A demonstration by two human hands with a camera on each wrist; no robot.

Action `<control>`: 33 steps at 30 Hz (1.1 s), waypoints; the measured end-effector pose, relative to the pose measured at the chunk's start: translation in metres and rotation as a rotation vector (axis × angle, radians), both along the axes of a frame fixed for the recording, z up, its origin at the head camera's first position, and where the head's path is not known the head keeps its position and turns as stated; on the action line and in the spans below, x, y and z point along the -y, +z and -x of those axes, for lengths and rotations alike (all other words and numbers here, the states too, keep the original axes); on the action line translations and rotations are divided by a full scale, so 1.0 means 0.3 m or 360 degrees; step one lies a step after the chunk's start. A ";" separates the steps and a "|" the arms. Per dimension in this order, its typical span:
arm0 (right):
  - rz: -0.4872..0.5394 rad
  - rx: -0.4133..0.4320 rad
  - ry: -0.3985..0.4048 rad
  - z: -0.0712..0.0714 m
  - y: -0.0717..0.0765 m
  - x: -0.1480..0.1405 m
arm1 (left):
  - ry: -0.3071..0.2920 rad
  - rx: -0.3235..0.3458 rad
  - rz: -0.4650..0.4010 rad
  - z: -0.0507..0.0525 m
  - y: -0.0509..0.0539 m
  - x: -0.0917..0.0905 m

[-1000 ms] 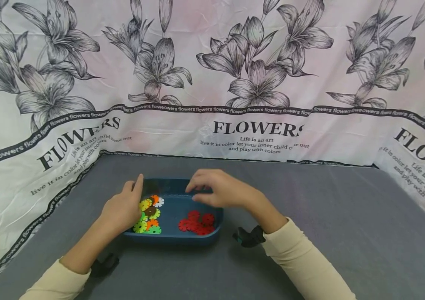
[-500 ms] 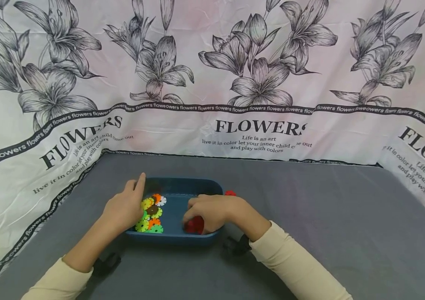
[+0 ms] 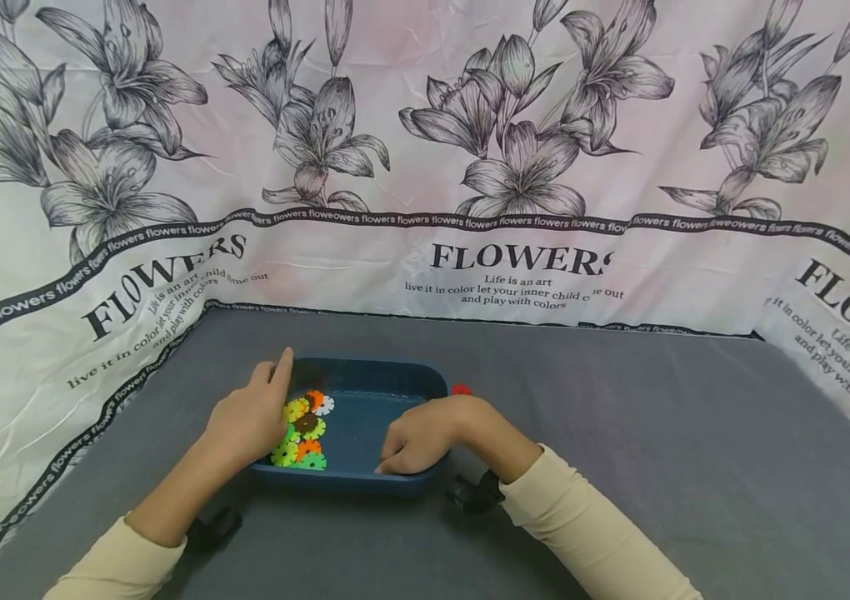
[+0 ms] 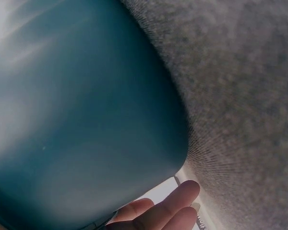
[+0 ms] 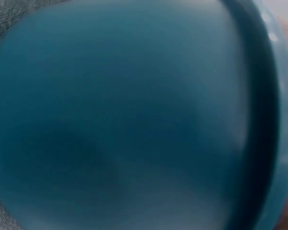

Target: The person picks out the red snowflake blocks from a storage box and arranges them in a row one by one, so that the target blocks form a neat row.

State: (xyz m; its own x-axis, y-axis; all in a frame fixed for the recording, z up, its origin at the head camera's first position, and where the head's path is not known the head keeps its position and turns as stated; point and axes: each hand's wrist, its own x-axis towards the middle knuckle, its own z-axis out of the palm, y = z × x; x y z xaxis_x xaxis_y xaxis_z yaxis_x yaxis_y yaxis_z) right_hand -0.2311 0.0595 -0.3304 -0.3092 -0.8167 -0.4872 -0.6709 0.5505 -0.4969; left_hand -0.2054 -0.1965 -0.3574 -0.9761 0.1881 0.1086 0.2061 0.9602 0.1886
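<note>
A dark blue tray [image 3: 356, 367] stands on the grey cloth. At its left end my left hand [image 3: 248, 421] grips the rim, index finger stretched along it. The left wrist view has the fingertips [image 4: 182, 194] against the outer wall; the thumb is hidden. Inside, along that end, lie several yellow, green, orange, brown and white notched discs [image 3: 308, 427]. My right hand [image 3: 421, 433] is down in the right end, fingers curled over the spot of the red notched discs, which it hides. Only the tray's outer wall [image 5: 110, 96] fills most of the right wrist view.
One red piece [image 3: 461, 389] shows just outside the tray's right end, behind the right wrist. Grey cloth [image 3: 620, 433] stretches to the right. A flower-printed curtain [image 3: 515, 275] closes off the back and sides. Dark wrist cameras [image 3: 473, 492] hang under both wrists.
My right hand has come down from above the tray onto the red discs and curled over them, hiding them. A red piece has appeared outside the right end. The left hand stays put.
</note>
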 end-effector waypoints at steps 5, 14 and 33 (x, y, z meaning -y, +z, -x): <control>0.0007 0.0093 0.0102 0.009 0.000 -0.004 | -0.0002 0.0019 -0.0003 0.002 0.000 -0.002; 0.0103 0.0118 0.0160 0.015 0.002 -0.011 | -0.0013 0.0006 -0.0012 -0.001 -0.002 -0.003; 0.0197 -0.0698 -0.0302 -0.006 -0.003 -0.010 | -0.0048 -0.0035 -0.0030 0.000 -0.003 0.004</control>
State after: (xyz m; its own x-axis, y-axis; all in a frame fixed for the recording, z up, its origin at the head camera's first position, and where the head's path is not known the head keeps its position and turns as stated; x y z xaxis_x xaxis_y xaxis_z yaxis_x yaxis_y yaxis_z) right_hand -0.2293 0.0626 -0.3314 -0.6124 -0.7696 -0.1808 -0.7250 0.6379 -0.2598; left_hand -0.2055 -0.1977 -0.3583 -0.9673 0.2155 0.1341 0.2395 0.9497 0.2016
